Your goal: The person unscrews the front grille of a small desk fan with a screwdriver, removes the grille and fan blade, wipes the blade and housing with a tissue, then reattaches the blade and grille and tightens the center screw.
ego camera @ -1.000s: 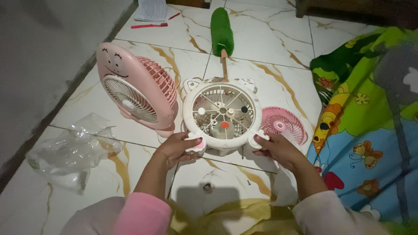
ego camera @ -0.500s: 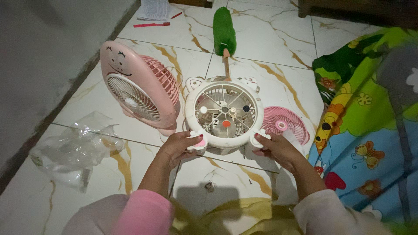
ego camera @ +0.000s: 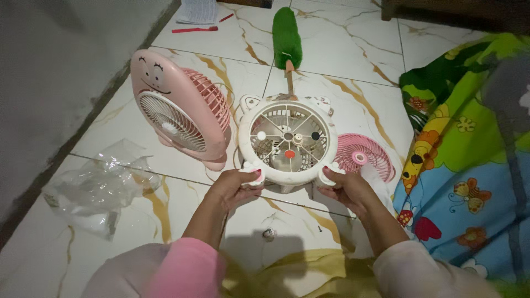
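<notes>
Gripping the white fan (ego camera: 287, 143) by its two lower feet, the left hand (ego camera: 234, 187) and right hand (ego camera: 345, 187) are each closed on one foot; it sits on the floor (ego camera: 342, 49) between the pink fan (ego camera: 179, 113) and a loose pink grille (ego camera: 361, 154). Judged light, hollow plastic: rigid at the rim, but the thin grille ribs look fragile, so hold the rim or feet.

Setting: a home, work done on the floor. Evidence: glossy white floor tiles (ego camera: 353, 49) with gold marbling fill the frame; a cartoon-print bedsheet (ego camera: 469, 165) in green, blue and yellow lies at right; a green duster (ego camera: 287, 37) sits at top centre; a pink table fan (ego camera: 179, 113) stands at left; crumpled clear plastic bag (ego camera: 99, 187) lower left.
</notes>
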Motion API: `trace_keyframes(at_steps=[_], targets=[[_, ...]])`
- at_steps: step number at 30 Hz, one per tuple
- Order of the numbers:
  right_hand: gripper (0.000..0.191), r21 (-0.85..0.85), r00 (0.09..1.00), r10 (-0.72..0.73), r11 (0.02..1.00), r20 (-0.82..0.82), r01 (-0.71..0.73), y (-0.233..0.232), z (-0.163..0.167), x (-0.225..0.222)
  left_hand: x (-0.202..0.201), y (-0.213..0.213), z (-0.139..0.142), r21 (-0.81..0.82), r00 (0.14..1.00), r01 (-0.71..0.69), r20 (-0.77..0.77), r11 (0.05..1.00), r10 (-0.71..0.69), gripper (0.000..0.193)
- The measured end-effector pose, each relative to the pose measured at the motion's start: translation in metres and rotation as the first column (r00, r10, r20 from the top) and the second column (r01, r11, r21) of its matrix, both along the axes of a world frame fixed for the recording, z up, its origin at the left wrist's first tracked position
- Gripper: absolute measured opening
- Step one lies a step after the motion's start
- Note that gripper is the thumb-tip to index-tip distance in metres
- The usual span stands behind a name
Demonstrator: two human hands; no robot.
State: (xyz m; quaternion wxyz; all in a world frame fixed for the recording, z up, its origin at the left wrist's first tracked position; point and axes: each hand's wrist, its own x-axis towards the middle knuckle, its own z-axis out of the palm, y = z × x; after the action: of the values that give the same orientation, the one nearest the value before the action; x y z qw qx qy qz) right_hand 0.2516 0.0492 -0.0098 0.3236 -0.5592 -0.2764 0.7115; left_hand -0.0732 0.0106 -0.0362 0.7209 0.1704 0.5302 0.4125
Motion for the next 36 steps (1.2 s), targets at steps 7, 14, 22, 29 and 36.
trace_keyframes(at_steps=[7,14,22,29,36], targets=[[0.044,-0.007,0.991,0.076,0.997,-0.109,-0.077,-0.004,0.004,0.008,-0.002,0.000,0.007,-0.016,0.999,0.028,0.021,0.999,-0.028,0.038],[0.036,0.010,0.997,-0.007,1.000,-0.083,0.008,-0.001,-0.007,0.004,0.005,-0.008,-0.002,0.050,0.993,-0.062,0.104,0.997,0.057,0.043],[0.036,0.034,0.997,0.015,0.999,-0.076,-0.012,-0.004,-0.009,0.007,0.091,-0.025,-0.019,-0.103,0.877,-0.353,0.311,0.930,0.367,0.046],[0.038,0.012,0.996,0.024,1.000,-0.089,-0.024,-0.006,0.001,0.000,0.111,-0.006,-0.013,-0.051,0.911,-0.399,0.087,0.915,0.403,0.041],[0.041,0.034,0.997,0.042,0.999,-0.060,-0.040,-0.007,0.010,-0.001,0.117,0.003,-0.024,-0.076,0.850,-0.503,0.136,0.861,0.509,0.030]])
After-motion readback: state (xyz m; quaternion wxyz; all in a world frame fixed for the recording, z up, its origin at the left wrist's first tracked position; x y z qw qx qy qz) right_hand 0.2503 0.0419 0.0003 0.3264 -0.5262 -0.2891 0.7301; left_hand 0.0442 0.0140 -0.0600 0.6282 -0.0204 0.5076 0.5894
